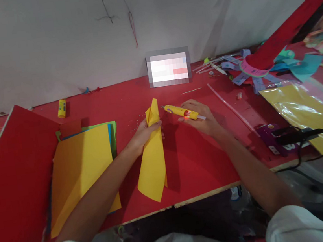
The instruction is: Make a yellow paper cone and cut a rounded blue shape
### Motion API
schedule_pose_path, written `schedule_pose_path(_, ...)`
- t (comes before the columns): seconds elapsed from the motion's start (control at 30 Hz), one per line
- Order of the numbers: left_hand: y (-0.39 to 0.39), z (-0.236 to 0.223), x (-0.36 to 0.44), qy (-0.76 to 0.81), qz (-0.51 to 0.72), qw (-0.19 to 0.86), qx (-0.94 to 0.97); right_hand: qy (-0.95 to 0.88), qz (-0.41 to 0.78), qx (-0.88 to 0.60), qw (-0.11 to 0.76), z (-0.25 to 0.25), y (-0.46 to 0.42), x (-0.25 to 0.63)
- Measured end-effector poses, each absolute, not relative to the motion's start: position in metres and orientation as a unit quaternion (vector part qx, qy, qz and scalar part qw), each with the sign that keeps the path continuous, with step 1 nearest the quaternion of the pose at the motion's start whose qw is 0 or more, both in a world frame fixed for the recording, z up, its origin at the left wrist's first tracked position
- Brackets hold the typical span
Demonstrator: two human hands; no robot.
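Observation:
My left hand [144, 136] is closed around a rolled or folded sheet of yellow paper [152, 166], thumb across its front. The paper stands roughly upright above the red table, wider at the bottom, with a folded flap near its top. In my right hand [201, 117] is a small yellow hot glue gun [178, 112], its nozzle pointing left at the top of the paper, a short gap away. A red light glows on the glue gun, and a clear glue stick [202, 118] sticks out of its back end.
A stack of coloured sheets [86, 158] lies left, beside an upright red board [17, 179]. A yellow glue tube [62, 108] stands behind. On the right are a clear stick [233, 109], a purple box [271, 142] with black cables, a plastic-wrapped yellow pack [293, 107] and a slanting red post [292, 26].

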State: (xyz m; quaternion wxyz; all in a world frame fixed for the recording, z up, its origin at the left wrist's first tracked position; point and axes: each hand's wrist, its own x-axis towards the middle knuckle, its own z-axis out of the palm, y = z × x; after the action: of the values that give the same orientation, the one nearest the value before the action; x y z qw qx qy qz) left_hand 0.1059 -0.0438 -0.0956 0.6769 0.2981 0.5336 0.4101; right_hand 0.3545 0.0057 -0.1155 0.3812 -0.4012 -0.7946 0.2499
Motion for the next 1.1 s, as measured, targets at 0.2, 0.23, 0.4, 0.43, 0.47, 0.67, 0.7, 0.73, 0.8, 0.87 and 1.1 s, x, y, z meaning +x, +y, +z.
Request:
schedule_pose_path(0.2, -0.041, -0.100, 0.103, 0.545, 0.435, 0.659, 0.284, -0.796, 0.144, -0.502, 0.307, -0.124, 0.013, 0.372)
schedule_pose_path(0.23, -0.042, -0.100, 0.103, 0.543, 0.436, 0.659, 0.286, -0.788, 0.129, -0.520, 0.303, -0.126, 0.015, 0.376)
schedule_pose_path(0.4, -0.044, -0.098, 0.104, 0.539, 0.437, 0.659, 0.292, -0.740, 0.090, -0.598, 0.294, -0.138, 0.027, 0.399)
schedule_pose_path(0.43, -0.044, -0.097, 0.105, 0.538, 0.437, 0.659, 0.292, -0.732, 0.087, -0.612, 0.286, -0.140, 0.029, 0.404)
schedule_pose_path(0.47, -0.044, -0.096, 0.105, 0.537, 0.435, 0.661, 0.293, -0.725, 0.086, -0.624, 0.278, -0.142, 0.031, 0.410)
schedule_pose_path(0.67, -0.045, -0.100, 0.105, 0.515, 0.429, 0.670, 0.319, -0.741, 0.087, -0.579, 0.328, -0.132, 0.035, 0.418)
schedule_pose_path(0.7, -0.045, -0.101, 0.105, 0.508, 0.432, 0.671, 0.324, -0.741, 0.087, -0.564, 0.353, -0.127, 0.033, 0.412)
schedule_pose_path(0.73, -0.046, -0.102, 0.105, 0.501, 0.437, 0.671, 0.329, -0.733, 0.088, -0.554, 0.384, -0.123, 0.030, 0.405)
schedule_pose_path(0.8, -0.047, -0.104, 0.106, 0.489, 0.450, 0.665, 0.341, -0.717, 0.121, -0.523, 0.445, -0.116, 0.021, 0.384)
schedule_pose_path(0.87, -0.048, -0.105, 0.106, 0.488, 0.453, 0.657, 0.355, -0.710, 0.205, -0.484, 0.468, -0.115, 0.008, 0.360)
schedule_pose_path(1.1, -0.050, -0.100, 0.108, 0.449, 0.505, 0.636, 0.374, -0.661, 0.537, -0.382, 0.359, -0.125, -0.034, 0.293)
